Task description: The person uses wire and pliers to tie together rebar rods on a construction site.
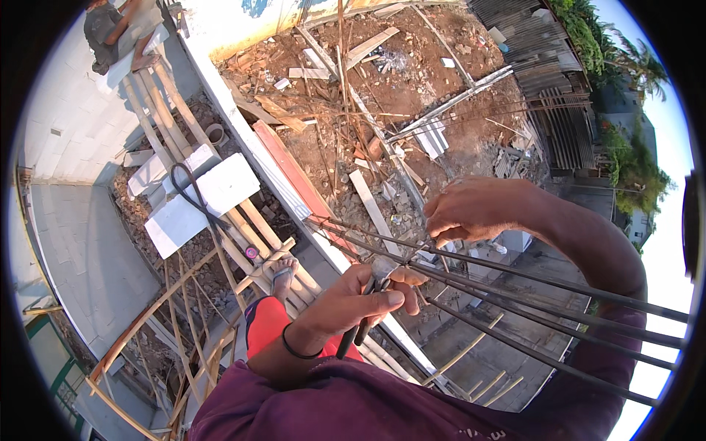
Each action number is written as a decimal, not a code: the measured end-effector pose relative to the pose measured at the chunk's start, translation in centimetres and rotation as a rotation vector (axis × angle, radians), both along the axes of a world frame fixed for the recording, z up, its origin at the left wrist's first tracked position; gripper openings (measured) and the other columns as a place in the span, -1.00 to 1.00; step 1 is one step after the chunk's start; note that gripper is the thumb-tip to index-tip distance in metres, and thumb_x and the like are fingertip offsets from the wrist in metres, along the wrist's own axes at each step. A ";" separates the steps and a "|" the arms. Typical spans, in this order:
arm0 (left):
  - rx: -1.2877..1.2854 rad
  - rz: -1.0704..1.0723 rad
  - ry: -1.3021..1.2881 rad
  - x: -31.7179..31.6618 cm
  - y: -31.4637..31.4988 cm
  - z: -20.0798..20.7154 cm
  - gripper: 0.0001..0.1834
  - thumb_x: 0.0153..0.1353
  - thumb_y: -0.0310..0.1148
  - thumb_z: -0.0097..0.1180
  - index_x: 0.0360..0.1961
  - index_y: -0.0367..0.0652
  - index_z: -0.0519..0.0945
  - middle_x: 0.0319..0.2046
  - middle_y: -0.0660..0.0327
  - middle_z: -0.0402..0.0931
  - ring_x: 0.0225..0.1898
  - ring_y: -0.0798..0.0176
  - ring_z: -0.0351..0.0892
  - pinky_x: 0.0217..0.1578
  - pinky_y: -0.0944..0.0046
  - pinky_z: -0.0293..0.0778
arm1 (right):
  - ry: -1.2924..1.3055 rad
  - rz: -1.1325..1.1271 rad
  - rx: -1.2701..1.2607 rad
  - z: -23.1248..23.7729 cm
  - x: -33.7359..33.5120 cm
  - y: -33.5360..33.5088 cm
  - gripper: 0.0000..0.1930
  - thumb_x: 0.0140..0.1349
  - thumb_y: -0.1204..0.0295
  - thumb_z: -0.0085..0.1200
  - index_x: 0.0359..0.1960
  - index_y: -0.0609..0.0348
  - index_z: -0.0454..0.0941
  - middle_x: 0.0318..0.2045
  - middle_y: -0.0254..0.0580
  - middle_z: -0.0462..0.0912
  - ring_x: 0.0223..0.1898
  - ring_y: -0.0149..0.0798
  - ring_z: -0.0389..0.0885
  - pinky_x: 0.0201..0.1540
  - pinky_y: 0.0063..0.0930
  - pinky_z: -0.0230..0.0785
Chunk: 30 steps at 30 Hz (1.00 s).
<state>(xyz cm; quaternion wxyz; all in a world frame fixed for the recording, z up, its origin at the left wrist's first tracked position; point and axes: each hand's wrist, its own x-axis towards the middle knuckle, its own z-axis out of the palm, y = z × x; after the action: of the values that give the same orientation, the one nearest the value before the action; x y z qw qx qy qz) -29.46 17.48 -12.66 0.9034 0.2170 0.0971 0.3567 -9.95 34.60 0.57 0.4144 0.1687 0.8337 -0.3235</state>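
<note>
My left hand point(340, 312), with a black band at its wrist, grips a pair of pincers point(384, 267). Their dark handles point down toward my body, and the jaws are up against several long steel reinforcing bars point(588, 291). The bars run from mid-scene out to the lower right, with a short cross piece near the pincers. From the far side, my right hand point(471, 209) reaches around and hovers just over the uppermost bar. Its fingers are curled and pressed together; whatever they may hold is too small to make out.
My sandalled foot point(282, 276) stands on bamboo poles point(254, 234) beside a white wall top point(243, 136). White blocks point(209, 195) and a looped dark cable point(193, 192) lie on the poles. Debris and planks point(373, 209) cover the ground below. Another person point(103, 33) is at upper left.
</note>
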 end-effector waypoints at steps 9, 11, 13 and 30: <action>0.237 -0.502 0.277 1.1 9.5 -5.7 -0.60 0.33 -0.17 0.25 0.04 -0.23 0.62 -0.28 0.29 0.63 -0.62 0.56 0.34 -0.54 0.50 0.31 | -0.151 -0.140 -0.195 -2.0 -1.6 0.1 -0.74 0.33 0.24 0.12 -0.23 0.21 0.62 -0.50 0.04 0.59 -0.39 0.07 0.59 -0.29 -0.06 0.33; 0.282 -0.622 0.188 2.5 10.4 -6.7 -0.58 0.33 -0.13 0.25 0.03 -0.24 0.63 -0.39 0.36 0.57 -0.62 0.57 0.34 -0.56 0.50 0.30 | -0.126 -0.168 -0.184 -1.8 -1.6 0.0 -0.75 0.34 0.25 0.10 -0.23 0.22 0.61 -0.47 0.05 0.61 -0.38 0.09 0.60 -0.28 -0.06 0.34; 0.285 -0.625 0.181 2.8 10.9 -7.1 -0.56 0.29 -0.07 0.29 -0.06 -0.25 0.64 -0.49 0.39 0.49 -0.64 0.57 0.34 -0.60 0.49 0.28 | -0.060 -0.155 -0.133 -1.9 -1.0 -0.1 -0.75 0.34 0.25 0.10 -0.22 0.22 0.61 -0.42 0.04 0.63 -0.31 0.09 0.63 -0.24 -0.06 0.38; 0.222 -0.631 0.249 3.4 11.1 -5.7 -0.66 0.23 -0.10 0.36 -0.33 -0.20 0.64 -0.54 0.36 0.53 -0.62 0.57 0.34 -0.62 0.47 0.24 | 0.424 0.004 0.379 -0.7 1.4 -2.1 -0.86 0.25 0.31 0.12 -0.23 0.05 0.54 -0.31 -0.30 0.54 -0.15 -0.20 0.57 0.00 -0.19 0.37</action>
<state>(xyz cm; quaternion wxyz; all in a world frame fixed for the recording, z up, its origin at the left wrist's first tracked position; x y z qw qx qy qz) -26.03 28.62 -18.32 0.9213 0.3749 0.0954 0.0393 -8.59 32.47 -0.11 0.1925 0.1698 0.9478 -0.1893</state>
